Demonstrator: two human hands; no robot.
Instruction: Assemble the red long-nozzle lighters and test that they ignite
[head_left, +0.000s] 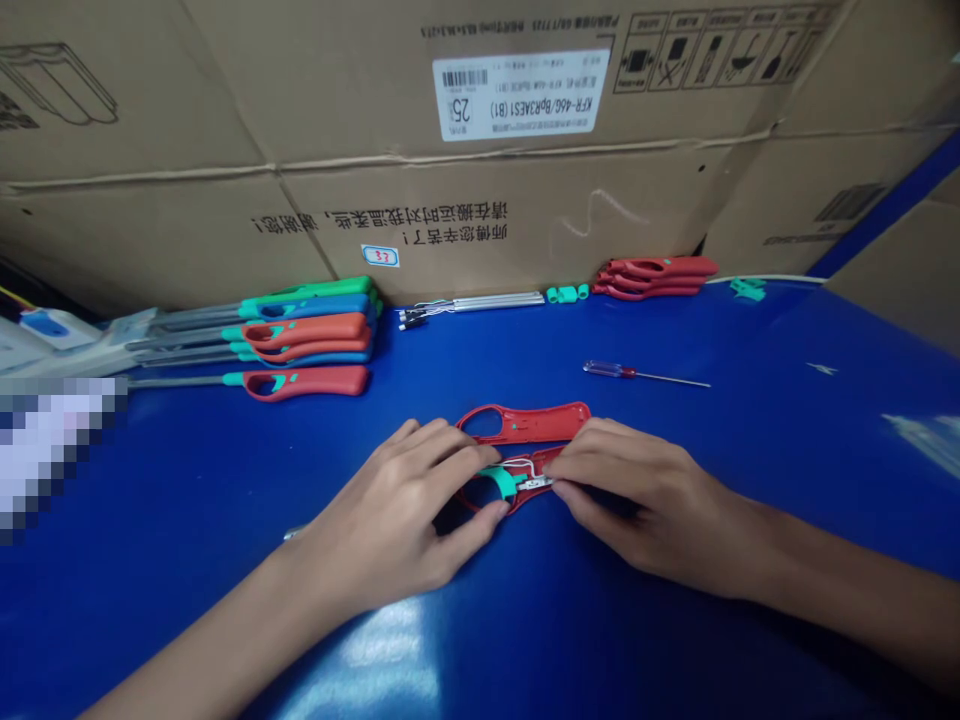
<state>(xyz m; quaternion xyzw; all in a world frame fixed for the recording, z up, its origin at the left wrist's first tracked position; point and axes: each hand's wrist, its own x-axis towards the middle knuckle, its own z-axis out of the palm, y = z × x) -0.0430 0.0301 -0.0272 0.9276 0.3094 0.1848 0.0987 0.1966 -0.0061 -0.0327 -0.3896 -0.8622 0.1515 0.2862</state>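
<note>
Head view: the left hand and right hand grasp an open red plastic lighter shell between them, a teal plastic part and thin wires exposed inside.

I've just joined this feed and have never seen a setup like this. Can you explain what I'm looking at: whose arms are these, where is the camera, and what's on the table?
This is one view from a camera worn on a person's head, looking forward and down, so the bare arms are that person's own; no machine appears. The left hand and right hand hold an open red plastic handle in two halves, with a green piece and thin wires in the lower half. On the blue table lie a small screwdriver, a stack of long red, blue and green lighters, metal rods with wires, and red handle halves. Cardboard boxes stand behind.
</note>
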